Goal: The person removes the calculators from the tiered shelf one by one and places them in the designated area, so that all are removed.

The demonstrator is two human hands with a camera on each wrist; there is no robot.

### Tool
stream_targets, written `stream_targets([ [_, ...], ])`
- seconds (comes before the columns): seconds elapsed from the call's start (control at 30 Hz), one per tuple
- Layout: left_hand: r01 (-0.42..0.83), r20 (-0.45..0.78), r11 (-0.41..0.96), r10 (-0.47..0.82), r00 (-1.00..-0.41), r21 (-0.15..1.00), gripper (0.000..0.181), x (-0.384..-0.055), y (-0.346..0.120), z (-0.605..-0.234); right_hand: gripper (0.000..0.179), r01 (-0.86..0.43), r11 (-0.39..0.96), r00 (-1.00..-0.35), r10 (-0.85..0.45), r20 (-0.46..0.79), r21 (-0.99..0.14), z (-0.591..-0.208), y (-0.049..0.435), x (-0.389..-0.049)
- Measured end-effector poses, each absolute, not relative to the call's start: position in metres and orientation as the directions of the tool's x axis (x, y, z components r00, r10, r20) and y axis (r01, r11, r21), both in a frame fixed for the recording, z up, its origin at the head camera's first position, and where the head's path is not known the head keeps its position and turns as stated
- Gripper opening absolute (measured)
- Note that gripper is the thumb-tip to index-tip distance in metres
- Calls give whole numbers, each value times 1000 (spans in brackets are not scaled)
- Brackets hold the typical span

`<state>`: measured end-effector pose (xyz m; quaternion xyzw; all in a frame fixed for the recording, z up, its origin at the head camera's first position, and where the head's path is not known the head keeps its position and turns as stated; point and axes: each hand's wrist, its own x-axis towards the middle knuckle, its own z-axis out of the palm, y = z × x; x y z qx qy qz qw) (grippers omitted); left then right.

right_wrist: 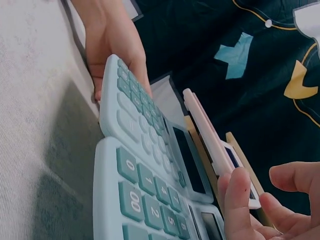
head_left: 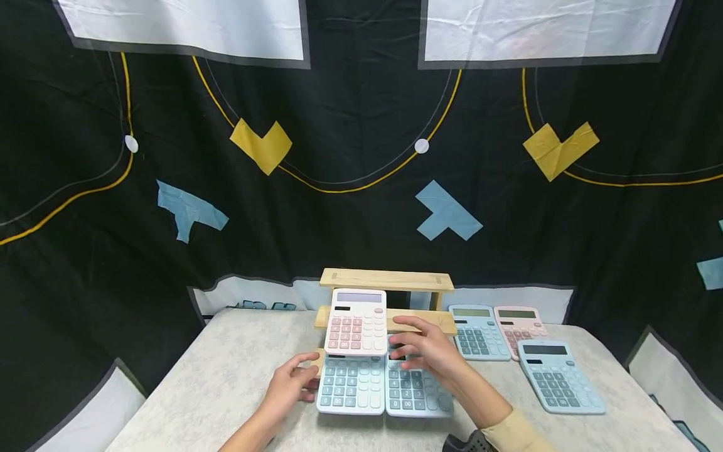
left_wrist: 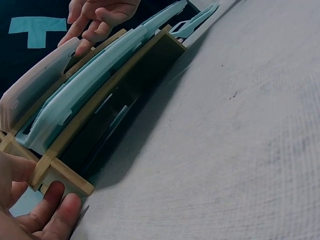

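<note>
A wooden tiered rack (head_left: 386, 279) stands on the table. My left hand (head_left: 288, 384) is at its left end, with the wood between thumb and fingers in the left wrist view. On the middle tier leans a white calculator with pink keys (head_left: 356, 323). Below it, side by side, lean a light blue calculator (head_left: 351, 386) and a second blue calculator (head_left: 419, 392). My right hand (head_left: 426, 351) hovers in front of the second one, fingers spread, just right of the white calculator. Nothing is held in it; whether a fingertip touches the white calculator I cannot tell.
Right of the rack lie a blue calculator (head_left: 480, 333), a pink calculator (head_left: 519, 326) and another blue calculator (head_left: 560, 376), on the pale table (head_left: 226, 376). Behind hangs a black cloth (head_left: 350, 232) with blue and yellow tape pieces.
</note>
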<state>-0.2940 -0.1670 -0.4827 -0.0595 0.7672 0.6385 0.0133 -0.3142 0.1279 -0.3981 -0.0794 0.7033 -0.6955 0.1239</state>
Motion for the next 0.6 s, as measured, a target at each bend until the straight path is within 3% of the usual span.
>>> stream_targets([
  [0.6,-103,-92,175,-67,-994,979,43,-294,-168,-483,64,61,32,-944,-324,-68,-998,-403,108,-314],
])
